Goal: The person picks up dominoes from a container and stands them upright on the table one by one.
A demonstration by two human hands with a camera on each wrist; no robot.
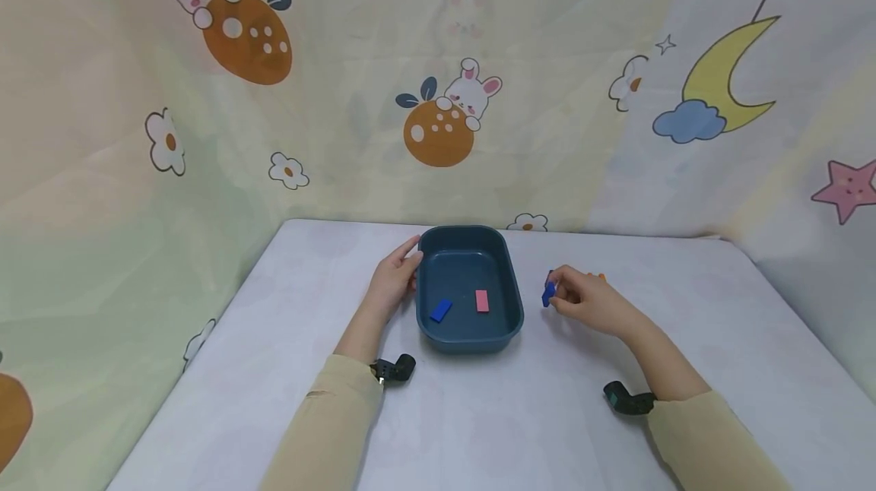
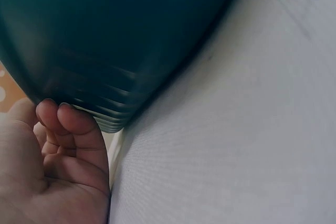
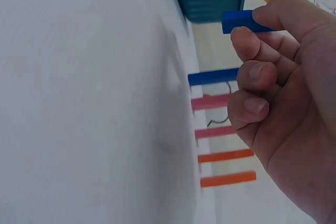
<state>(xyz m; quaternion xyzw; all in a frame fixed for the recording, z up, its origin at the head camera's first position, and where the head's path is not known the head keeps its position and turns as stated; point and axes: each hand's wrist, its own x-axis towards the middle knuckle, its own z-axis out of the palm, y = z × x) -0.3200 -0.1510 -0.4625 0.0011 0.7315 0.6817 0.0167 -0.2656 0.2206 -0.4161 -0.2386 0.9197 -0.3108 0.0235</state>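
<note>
A dark teal plastic bin (image 1: 468, 337) stands on the table, with a flat blue block (image 1: 441, 310) and a pink block (image 1: 482, 301) lying on its floor. At the bin's left side, my left hand (image 1: 395, 277) holds the rim; the left wrist view shows curled fingertips (image 2: 67, 115) against the outer wall. Right of the bin, my right hand (image 1: 594, 301) pinches another blue block (image 3: 244, 21) between thumb and fingers. Beyond that hand stands a row of blocks: one blue (image 3: 212, 76), two pink (image 3: 214, 132) and two orange (image 3: 228, 178), partly hidden by the fingers.
The white-covered table (image 1: 534, 430) ends at a patterned cloth backdrop (image 1: 342, 96) behind the bin. A black wrist camera (image 1: 397, 369) sits on the left wrist and another black camera (image 1: 626, 400) on the right.
</note>
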